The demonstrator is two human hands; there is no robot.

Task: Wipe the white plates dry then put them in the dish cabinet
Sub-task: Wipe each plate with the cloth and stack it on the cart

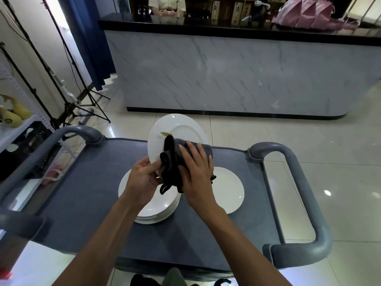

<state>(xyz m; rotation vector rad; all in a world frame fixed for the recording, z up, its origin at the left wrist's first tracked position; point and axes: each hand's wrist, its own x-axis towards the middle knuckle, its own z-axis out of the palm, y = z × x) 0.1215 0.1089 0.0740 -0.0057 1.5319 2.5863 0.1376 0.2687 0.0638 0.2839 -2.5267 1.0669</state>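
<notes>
Fingers of the right hand lie flat and a little spread on a dark grey cloth. They press the cloth onto a white plate. The left hand holds this plate by its near edge, with the thumb on top and the other fingers curled under the rim. The plate is tilted up, with its far side higher than the side by the hands. A small yellowish bit sits on the plate just past the cloth. Part of the cloth hangs down in folds between the two hands.

Under the hands is a stack of white plates. It rests on the grey top of a cart. One more white plate lies flat on the cart, just to the right of the stack and touching it or nearly so. The cart has thick grey handles on the left and right.

Past the cart is a shiny tiled floor. Farther back stands a long desk with a marble-look front and a black top. A pink bundle lies on that top at the right. A person in a pale shirt stands behind it. At the left are black light stands and a blue curtain.
</notes>
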